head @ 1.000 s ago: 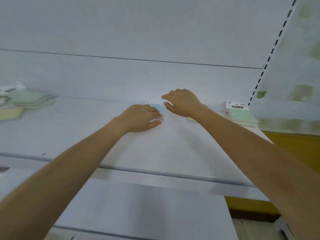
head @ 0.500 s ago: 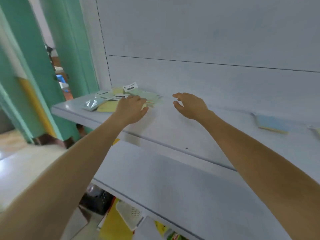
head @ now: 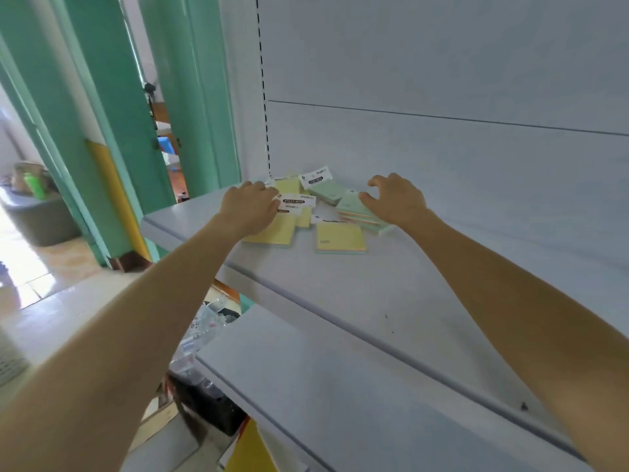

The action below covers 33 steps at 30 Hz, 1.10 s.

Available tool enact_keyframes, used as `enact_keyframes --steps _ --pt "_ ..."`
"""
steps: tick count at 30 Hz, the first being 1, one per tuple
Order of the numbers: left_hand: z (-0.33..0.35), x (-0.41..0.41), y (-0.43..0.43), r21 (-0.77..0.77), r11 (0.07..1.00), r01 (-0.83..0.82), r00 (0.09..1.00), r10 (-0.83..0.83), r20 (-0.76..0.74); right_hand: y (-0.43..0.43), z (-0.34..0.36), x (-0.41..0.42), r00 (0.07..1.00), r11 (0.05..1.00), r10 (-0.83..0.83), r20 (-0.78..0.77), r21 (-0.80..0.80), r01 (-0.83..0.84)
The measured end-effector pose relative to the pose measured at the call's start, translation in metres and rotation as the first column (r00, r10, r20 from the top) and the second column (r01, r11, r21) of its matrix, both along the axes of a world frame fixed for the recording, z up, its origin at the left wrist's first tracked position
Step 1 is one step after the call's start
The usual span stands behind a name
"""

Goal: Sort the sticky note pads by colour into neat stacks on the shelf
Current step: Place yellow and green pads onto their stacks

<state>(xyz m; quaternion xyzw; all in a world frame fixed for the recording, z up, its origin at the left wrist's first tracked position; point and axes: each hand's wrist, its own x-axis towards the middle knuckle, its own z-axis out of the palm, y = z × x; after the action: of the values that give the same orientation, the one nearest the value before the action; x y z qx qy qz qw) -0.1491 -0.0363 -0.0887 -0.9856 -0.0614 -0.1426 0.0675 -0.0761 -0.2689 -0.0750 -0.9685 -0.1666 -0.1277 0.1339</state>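
A loose pile of sticky note pads lies at the left end of the white shelf [head: 391,294]. Yellow pads [head: 340,237] lie at the front and under my left hand. Green pads [head: 328,191] lie behind, and a small stack of green pads [head: 355,207] sits at the right of the pile. My left hand [head: 250,207] rests palm down on a yellow pad [head: 272,233], fingers near a white label card [head: 296,202]. My right hand [head: 396,199] hovers over the green stack with fingers loosely spread, thumb near its top pad; I cannot tell if it touches.
A slotted upright [head: 263,97] bounds the shelf on the left, with the white back panel [head: 442,63] behind. A lower shelf [head: 323,386] juts out below. Green door frames [head: 102,114] and a yellow strip [head: 112,185] stand to the left; boxes and clutter sit on the floor beneath.
My view swung left from the blue pad to the mixed pile. Both hands moved to the pile: the left now rests on a yellow pad, the right reaches over the green stack.
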Motion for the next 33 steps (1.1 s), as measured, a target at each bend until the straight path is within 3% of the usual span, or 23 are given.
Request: enact_keyframes --steps 4,7,16,21,26,30,33 --pt "0.001 0.036 0.021 0.061 0.998 0.004 0.999 -0.002 -0.037 0.011 -0.009 0.019 0.981 0.992 -0.118 -0.152 -0.051 0.111" --pt "0.005 0.065 0.034 0.104 0.994 0.011 0.995 0.0 -0.102 0.017 -0.011 0.03 0.969 0.994 -0.107 -0.222 -0.017 0.106" --pt "0.008 0.123 0.054 -0.195 0.981 0.018 0.928 -0.089 -0.361 0.02 -0.007 0.034 0.947 0.984 -0.135 -0.29 0.077 0.164" --pt "0.006 0.139 0.069 -0.33 0.942 0.058 0.905 -0.19 -0.381 0.021 -0.004 0.03 0.94 0.967 -0.153 -0.306 0.152 0.206" --pt "-0.004 0.149 0.076 -0.427 0.903 0.04 0.942 -0.176 -0.285 0.025 -0.007 0.027 0.942 0.904 -0.156 -0.298 0.341 0.258" --pt "-0.003 0.153 0.077 -0.652 0.738 0.174 0.965 -0.258 -0.034 0.027 -0.011 0.026 0.965 0.849 -0.162 -0.207 0.469 0.243" --pt "0.002 0.155 0.075 -0.684 0.683 0.257 0.961 -0.255 0.107 0.029 -0.012 0.026 0.978 0.837 -0.174 -0.118 0.505 0.21"
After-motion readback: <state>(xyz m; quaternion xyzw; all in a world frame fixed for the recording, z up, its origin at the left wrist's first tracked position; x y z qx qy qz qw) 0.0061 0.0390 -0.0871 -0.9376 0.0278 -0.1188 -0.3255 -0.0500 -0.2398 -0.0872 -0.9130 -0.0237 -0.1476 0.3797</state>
